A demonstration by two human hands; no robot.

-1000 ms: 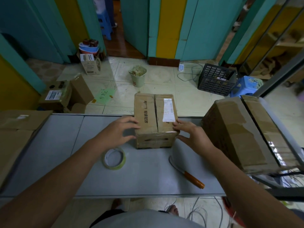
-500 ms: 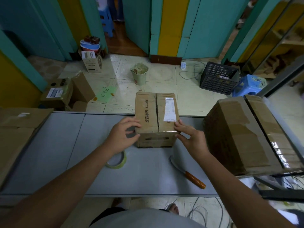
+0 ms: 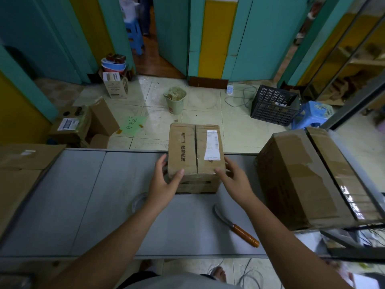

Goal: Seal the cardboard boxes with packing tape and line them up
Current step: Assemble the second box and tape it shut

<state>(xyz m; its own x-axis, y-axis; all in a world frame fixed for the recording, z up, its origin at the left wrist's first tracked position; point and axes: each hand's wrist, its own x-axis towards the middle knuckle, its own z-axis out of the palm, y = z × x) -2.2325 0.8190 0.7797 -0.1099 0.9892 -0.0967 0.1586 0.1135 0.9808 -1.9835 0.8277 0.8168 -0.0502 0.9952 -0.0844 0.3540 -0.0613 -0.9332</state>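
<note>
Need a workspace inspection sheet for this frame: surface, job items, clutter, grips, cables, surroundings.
surface: grey table; flat cardboard at its left end.
job's things: small box at the far edge, no tape seen over its top seam; large box at right, glossy tape on top; tape roll partly hidden behind the left forearm.
clutter: knife, orange handle, beside the right forearm.
grips: left hand and right hand clasp the small box's near corners.
cables: white cable on the floor by the crate; loose wires below the table.
surroundings: green bin, black crate, blue stool, floor boxes.
</note>
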